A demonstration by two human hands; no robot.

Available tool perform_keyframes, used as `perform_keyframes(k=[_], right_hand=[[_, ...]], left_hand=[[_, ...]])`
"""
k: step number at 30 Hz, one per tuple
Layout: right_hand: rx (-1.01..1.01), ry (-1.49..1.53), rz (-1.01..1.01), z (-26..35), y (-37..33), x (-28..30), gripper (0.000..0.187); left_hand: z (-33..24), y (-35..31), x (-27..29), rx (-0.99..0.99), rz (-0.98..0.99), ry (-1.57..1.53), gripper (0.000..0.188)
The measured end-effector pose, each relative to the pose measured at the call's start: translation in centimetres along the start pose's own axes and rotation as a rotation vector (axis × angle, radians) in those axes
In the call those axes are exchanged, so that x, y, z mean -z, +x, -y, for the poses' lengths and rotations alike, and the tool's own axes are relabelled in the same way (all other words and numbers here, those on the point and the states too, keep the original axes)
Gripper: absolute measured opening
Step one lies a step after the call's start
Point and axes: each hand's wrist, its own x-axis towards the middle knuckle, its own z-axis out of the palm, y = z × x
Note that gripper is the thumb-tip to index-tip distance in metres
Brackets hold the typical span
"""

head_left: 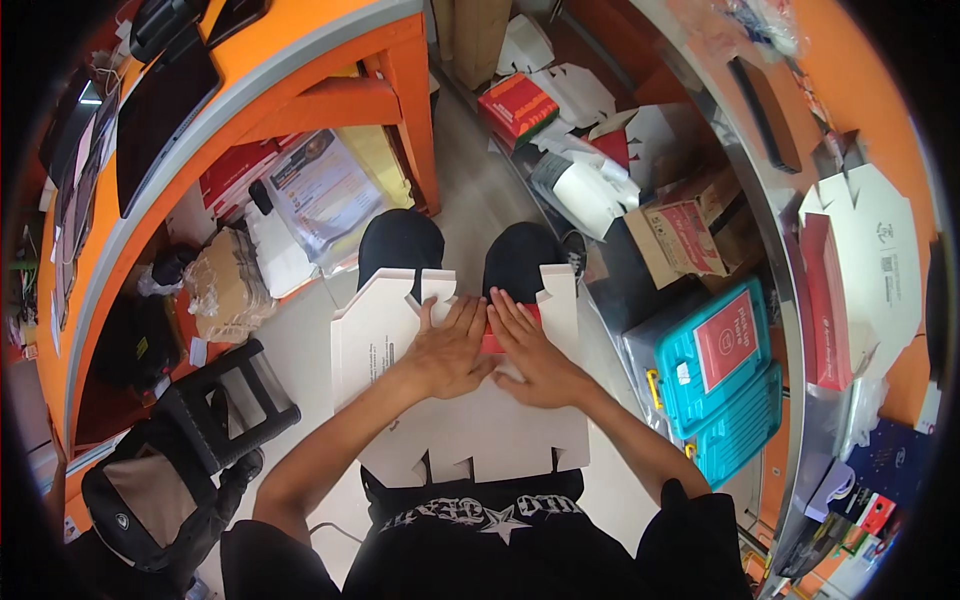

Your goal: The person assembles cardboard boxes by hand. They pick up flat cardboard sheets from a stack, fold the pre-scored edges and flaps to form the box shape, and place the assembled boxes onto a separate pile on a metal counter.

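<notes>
Clearly mid-fold: at the frame's centre, on the person's lap, the white die-cut carton blank (470,420) lies flat, left hand (445,350) and right hand (530,355) spread open, palms pressing a red-edged panel, gripping nothing. Creasing it likely needs firm, even pressure.

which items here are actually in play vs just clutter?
In play:
- flat white carton blank on the lap
- red piece under the fingertips
- left hand and right hand, both pressed flat on it

Lying about:
- teal case
- black stool
- black bag
- red boxes
- white blank on the orange counter
</notes>
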Motion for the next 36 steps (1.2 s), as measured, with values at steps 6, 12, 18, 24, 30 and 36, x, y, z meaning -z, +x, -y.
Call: perform_keyframes(k=[6, 12, 18, 24, 30, 36], right_hand=[[-0.096, 0.644, -0.195, -6.4, 1.0, 10.9, 0.058], [-0.176, -0.026, 0.431, -8.4, 4.7, 12.7, 0.069], [-0.376, -0.133, 0.710, -8.1, 6.3, 13.0, 0.054], [-0.208, -0.151, 0.618, -7.2, 5.3, 13.1, 0.048], [-0.232, -0.314, 0.288, -3.5, 1.2, 10.9, 0.028], [-0.337, -0.477, 0.034, -1.2, -2.9, 5.4, 0.021]], left_hand=[[1.6, 7.1, 4.5, 0.038, 0.523, -0.060, 0.022], [0.7, 10.5, 4.0, -0.044, 0.330, -0.267, 0.044], [0.7, 10.6, 5.4, -0.043, 0.459, -0.231, 0.055], [1.0, 9.5, 4.5, -0.134, 0.336, -0.261, 0.050], [-0.3, 8.2, 4.2, -0.068, 0.395, -0.236, 0.036], [-1.5, 5.5, 2.7, -0.106, 0.177, -0.148, 0.032]])
